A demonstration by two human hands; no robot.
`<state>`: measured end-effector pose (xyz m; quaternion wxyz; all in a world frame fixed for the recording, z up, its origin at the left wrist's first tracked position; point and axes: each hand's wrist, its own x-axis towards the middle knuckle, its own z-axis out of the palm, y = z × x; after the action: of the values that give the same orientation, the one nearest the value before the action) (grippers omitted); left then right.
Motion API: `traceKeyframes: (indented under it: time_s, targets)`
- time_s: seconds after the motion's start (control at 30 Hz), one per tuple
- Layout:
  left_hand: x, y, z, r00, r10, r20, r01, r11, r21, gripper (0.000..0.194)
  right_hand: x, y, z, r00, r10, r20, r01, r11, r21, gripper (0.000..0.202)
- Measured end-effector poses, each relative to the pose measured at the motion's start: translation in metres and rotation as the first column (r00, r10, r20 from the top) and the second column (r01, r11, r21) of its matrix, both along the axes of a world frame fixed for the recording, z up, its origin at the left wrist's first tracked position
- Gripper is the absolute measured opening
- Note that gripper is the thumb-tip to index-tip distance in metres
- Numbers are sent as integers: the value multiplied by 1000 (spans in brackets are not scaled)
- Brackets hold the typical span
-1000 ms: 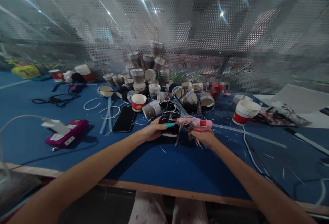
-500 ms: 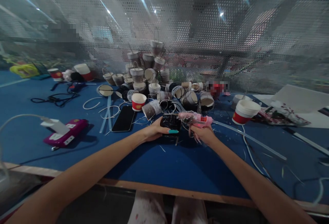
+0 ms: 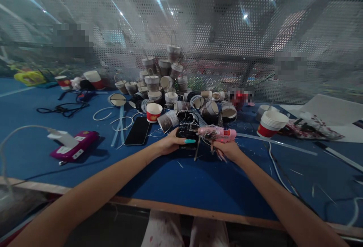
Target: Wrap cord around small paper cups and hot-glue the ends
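Observation:
My left hand is closed around a black-wrapped cup lying on its side, its thumb laid along the near side. My right hand grips a pink glue gun strung with wispy glue threads. The gun's nozzle points left and meets the cup's upper right side; whether it touches I cannot tell. A long clear glue stick runs out to the right behind the gun. Close beyond the hands lies a wrapped cup on its side, beside a red and white paper cup.
A pile of wrapped cups rises against the mesh panel. A phone and loose glue sticks lie left of my hands. Further left is a purple power strip; stacked paper cups stand right.
The glue gun has shifted slightly right and down, and its glue stick now lies at a flatter angle. My left hand keeps its hold on the black-wrapped cup.

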<state>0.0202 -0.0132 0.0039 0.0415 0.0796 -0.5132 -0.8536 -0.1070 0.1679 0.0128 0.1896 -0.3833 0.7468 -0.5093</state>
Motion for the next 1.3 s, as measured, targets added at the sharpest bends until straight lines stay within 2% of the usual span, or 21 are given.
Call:
traceKeyframes:
  time_s: [0.13, 0.37, 0.47, 0.63, 0.93, 1.17, 1.3]
  targets:
    - [0, 1, 1, 1000, 22, 5, -22, 1000, 6, 54, 0, -1, -3, 985, 17, 174, -31, 996, 81, 29]
    - [-2, 2, 3, 998, 46, -34, -46, 999, 15, 52, 3, -7, -9, 866, 178, 468, -178, 983, -45, 38]
    - [-2, 2, 1, 995, 91, -34, -91, 996, -5, 59, 5, -8, -4, 824, 178, 537, -180, 983, -49, 38]
    - [-3, 0, -1, 986, 164, 5, -164, 986, -17, 73, 6, -9, 5, 743, 134, 655, -170, 985, -9, 28]
    - [-3, 0, -3, 990, 138, 2, -137, 987, -82, 68, 6, -9, 4, 786, 126, 606, -134, 991, -32, 33]
    - [-4, -2, -5, 998, 64, -24, -65, 996, -60, 62, 3, -8, 3, 849, 154, 506, -75, 982, -173, 33]
    - [-3, -1, -4, 998, 57, 9, -57, 998, -8, 59, -6, -5, -6, 912, 76, 404, -49, 996, -77, 34]
